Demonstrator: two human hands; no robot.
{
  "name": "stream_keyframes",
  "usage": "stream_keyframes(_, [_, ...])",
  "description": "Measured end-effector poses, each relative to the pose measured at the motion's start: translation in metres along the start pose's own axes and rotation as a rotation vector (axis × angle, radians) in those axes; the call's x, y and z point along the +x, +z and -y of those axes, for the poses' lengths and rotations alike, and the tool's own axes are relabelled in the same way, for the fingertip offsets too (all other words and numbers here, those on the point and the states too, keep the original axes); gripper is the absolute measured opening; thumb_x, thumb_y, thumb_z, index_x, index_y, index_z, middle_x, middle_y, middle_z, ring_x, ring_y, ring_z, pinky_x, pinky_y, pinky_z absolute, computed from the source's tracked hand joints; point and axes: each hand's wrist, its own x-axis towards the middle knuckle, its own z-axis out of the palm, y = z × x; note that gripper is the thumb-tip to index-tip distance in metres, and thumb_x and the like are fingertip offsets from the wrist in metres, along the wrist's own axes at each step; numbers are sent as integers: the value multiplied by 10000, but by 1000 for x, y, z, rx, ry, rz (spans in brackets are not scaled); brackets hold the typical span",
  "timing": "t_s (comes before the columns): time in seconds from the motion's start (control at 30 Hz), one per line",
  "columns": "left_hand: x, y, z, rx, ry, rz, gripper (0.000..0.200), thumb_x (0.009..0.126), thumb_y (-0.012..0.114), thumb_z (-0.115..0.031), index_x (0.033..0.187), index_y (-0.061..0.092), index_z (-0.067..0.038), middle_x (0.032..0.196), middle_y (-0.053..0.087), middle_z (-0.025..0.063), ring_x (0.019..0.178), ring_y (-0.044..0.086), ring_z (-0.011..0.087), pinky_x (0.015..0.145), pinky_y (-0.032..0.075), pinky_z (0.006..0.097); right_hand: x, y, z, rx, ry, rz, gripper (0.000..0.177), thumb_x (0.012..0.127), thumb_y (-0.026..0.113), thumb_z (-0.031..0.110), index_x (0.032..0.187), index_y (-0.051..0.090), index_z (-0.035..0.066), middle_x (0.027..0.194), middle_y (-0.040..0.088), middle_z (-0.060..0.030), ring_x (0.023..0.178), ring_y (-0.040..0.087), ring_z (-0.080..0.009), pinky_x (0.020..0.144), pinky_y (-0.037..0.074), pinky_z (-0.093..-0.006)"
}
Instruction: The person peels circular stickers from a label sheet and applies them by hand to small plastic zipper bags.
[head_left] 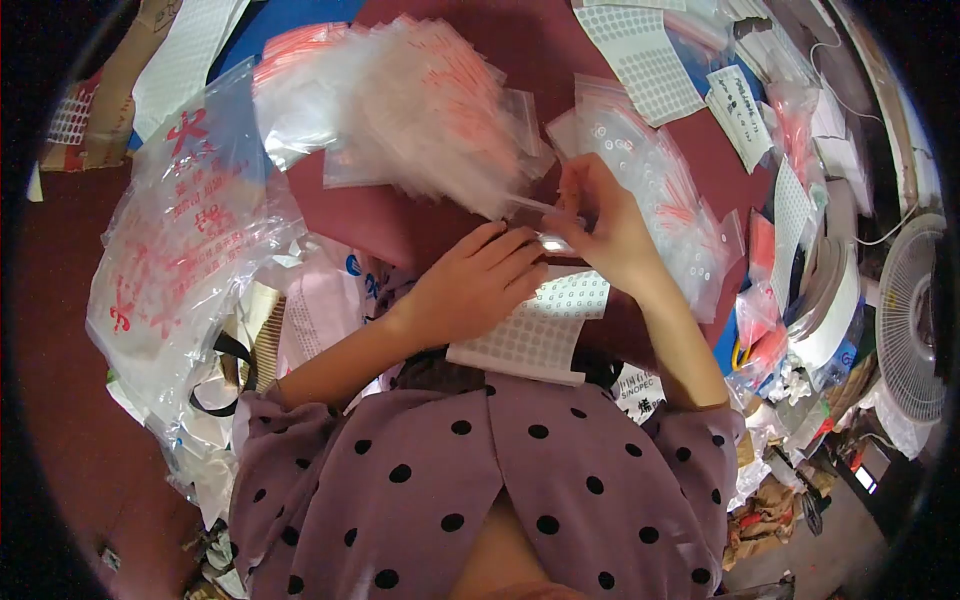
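My left hand (pixel 475 280) rests over the upper part of a white sticker sheet (pixel 530 340) printed with small round labels, its fingers bent and close together. My right hand (pixel 600 220) is raised just to the right, thumb and fingers pinched at the edge of a clear plastic bag (pixel 535 204). The two hands nearly meet at this bag. Beyond them lies a large pile of clear zip bags with red edges (pixel 430 100). To the right, more clear bags bearing round stickers (pixel 650 180) are spread in a stack.
A large clear bag with red print (pixel 200 220) lies at the left. More sticker sheets (pixel 645 60) lie at the top right, near a handwritten paper (pixel 738 112). A white fan (pixel 910 320) stands at the far right. Crumpled paper and packaging cover the lower right.
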Motion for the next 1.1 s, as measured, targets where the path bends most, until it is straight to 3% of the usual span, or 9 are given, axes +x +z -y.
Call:
stream_keyframes(0.23, [1,-4,1,-98,7,151,317,748,565,-167,1053,571,-81,1112,562,101,1065,513,256,920,388,417,9,-4,2,379,-16,-63,419,699,655,-64,1057,457,23,932,489,-72,822,529,-132,701,445,-260])
stream_keyframes(0.3, [2,-3,-1,-134,-46,86,307,748,563,-166,1044,571,-85,1107,563,89,1063,505,255,917,383,415,16,-7,6,-324,-346,-294,353,671,663,-49,988,524,26,926,511,-101,813,541,-222,693,448,-314])
stream_keyframes(0.43, [3,1,-3,-72,-59,93,305,749,562,-166,1045,574,-98,1127,557,70,1101,484,255,930,378,410,6,-11,15,-551,-365,-363,219,659,662,-22,855,581,32,888,526,-119,825,533,-281,690,440,-341])
stream_keyframes(0.53, [1,5,-6,-15,-92,58,319,742,571,-168,1056,579,-114,1152,554,51,1146,458,256,947,367,416,-2,-6,19,-337,-233,-43,134,666,691,57,758,594,48,802,543,-92,836,531,-271,681,425,-368])
stream_keyframes(0.77, [1,-17,3,1,-52,44,254,770,546,-182,998,586,-80,1155,563,78,1143,475,245,988,337,436,9,0,24,-896,-146,-331,113,674,674,134,754,600,104,833,570,-50,858,538,-256,718,390,-377])
stream_keyframes(0.83, [2,-31,9,38,-69,41,251,770,550,-185,993,590,-79,1157,565,77,1146,475,238,1000,327,444,19,-8,11,-588,-359,-380,142,632,675,62,726,569,64,750,561,-76,745,544,-289,644,417,-400])
stream_keyframes(0.97, [3,-45,10,-24,-77,75,263,744,588,-165,995,601,-86,1118,583,67,1122,489,229,969,342,442,23,-2,-14,-646,-446,-202,164,643,642,18,785,565,45,774,570,-113,784,536,-326,676,434,-411])
stream_keyframes(1.03, [5,-42,4,-315,-70,10,277,727,608,-133,998,597,-81,995,616,69,954,560,271,845,422,428,9,-13,1,-477,-446,-171,145,677,608,-20,803,555,29,803,573,-98,798,565,-256,696,453,-358])
stream_keyframes(1.1, [2,-41,0,-485,-172,27,257,744,598,-110,996,589,-58,937,619,75,865,575,251,787,445,395,-24,-30,4,77,-182,-161,102,785,573,-10,868,537,35,834,554,-51,821,551,-163,746,438,-285])
